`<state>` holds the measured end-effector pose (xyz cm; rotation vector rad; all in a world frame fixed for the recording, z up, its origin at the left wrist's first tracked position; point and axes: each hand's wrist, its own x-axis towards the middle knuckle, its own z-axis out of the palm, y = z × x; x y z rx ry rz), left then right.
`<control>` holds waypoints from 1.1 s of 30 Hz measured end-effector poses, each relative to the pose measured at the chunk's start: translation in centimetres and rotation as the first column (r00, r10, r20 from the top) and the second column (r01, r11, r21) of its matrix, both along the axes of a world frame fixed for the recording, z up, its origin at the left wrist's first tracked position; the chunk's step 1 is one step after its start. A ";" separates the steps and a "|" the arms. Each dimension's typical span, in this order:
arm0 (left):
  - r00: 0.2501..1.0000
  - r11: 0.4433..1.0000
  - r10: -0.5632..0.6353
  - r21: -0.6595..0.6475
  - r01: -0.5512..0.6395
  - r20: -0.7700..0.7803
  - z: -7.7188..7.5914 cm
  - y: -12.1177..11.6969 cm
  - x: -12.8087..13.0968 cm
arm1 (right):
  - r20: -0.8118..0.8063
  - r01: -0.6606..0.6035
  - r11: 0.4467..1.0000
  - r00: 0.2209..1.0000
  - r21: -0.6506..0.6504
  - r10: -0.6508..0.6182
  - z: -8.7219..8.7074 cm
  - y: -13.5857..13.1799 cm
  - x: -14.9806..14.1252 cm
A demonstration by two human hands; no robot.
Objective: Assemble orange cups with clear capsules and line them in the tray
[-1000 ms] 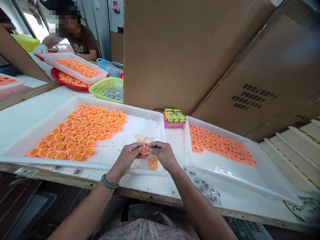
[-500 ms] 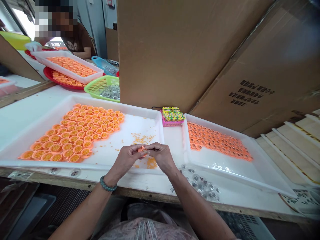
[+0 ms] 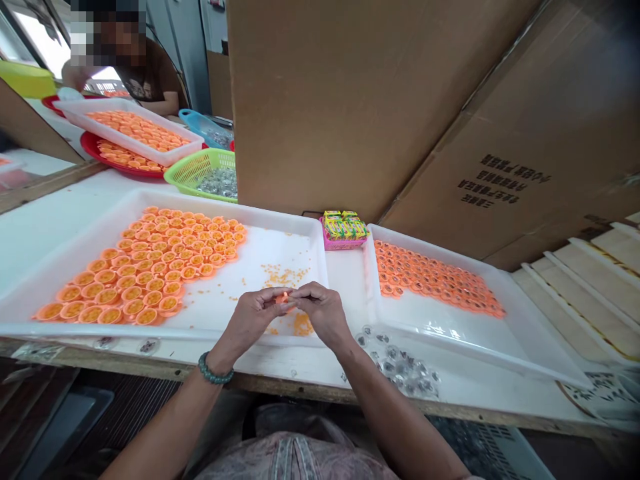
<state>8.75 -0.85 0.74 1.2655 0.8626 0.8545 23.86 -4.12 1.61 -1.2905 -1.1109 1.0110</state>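
Note:
My left hand (image 3: 253, 315) and my right hand (image 3: 321, 309) meet over the front edge of the big white tray (image 3: 260, 220), fingers pinched together on one small orange cap (image 3: 283, 299), which is mostly hidden by the fingertips. Rows of orange caps (image 3: 150, 267) filled with yellow bits cover the tray's left half. Loose yellow beads (image 3: 285, 275) lie scattered on its right half, with a small heap just under my hands. A second white tray (image 3: 500, 337) to the right holds rows of orange caps (image 3: 435, 280).
Clear plastic lids (image 3: 405, 370) lie on the table edge between the trays. A pink box of small yellow packets (image 3: 345, 230) stands behind. Tall cardboard sheets (image 3: 360, 100) wall off the back. At far left a person sits by a green basket (image 3: 200, 172) and more trays of caps (image 3: 130, 130).
The hands stay together on the orange cap; it has turned from face-on to nearly hidden between the fingers. The camera has shifted slightly right.

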 end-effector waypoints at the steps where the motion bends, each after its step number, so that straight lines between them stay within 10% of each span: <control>1: 1.000 1.000 -0.012 -0.015 0.013 0.016 0.0 0.0 0.0 | -0.046 -0.020 0.999 0.999 -0.027 0.019 0.0 0.1 0.1; 6: 0.992 0.999 -0.046 -0.018 0.048 0.115 0.1 -0.1 0.0 | -0.231 -0.099 0.993 0.970 -0.065 0.081 -0.1 -0.2 0.3; 13: 0.983 1.000 -0.029 -0.004 0.030 0.183 0.3 -0.3 0.0 | -0.027 -0.074 0.997 0.997 0.007 0.074 0.0 -0.7 0.5; 33: 0.967 0.986 -0.161 0.008 0.166 -0.198 1.1 0.1 0.2 | 0.024 -0.100 0.990 0.994 -0.100 0.102 -0.4 -1.4 0.9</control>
